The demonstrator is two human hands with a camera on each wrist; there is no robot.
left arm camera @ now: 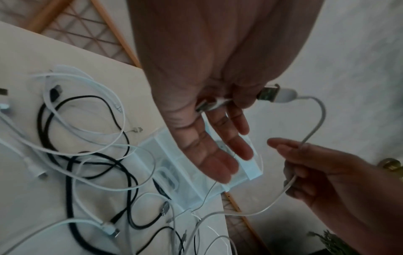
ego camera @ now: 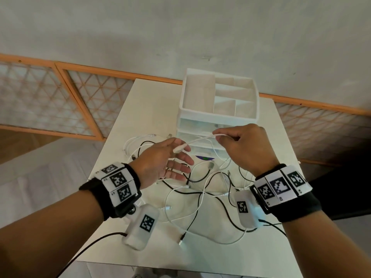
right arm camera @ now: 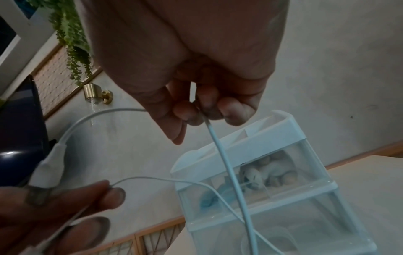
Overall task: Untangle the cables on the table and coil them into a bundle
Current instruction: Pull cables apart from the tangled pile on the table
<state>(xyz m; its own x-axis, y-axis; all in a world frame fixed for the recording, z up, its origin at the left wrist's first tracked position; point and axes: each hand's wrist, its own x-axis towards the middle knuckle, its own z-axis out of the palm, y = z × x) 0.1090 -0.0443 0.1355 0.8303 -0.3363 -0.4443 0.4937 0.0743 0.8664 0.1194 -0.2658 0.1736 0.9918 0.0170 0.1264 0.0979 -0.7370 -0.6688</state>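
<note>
Your left grip (ego camera: 170,157) pinches the plug (ego camera: 179,148), your right grip (ego camera: 244,145) clamps the cable (ego camera: 202,138) running between them.

The head view is evenly and softly lit, with faint shadows beneath the cables (ego camera: 192,199) on the pale bench (ego camera: 152,101) and straight lines bowed toward the edges, while both wrist views are dim, grainy and bluish, their nearest parts blurred.
</note>
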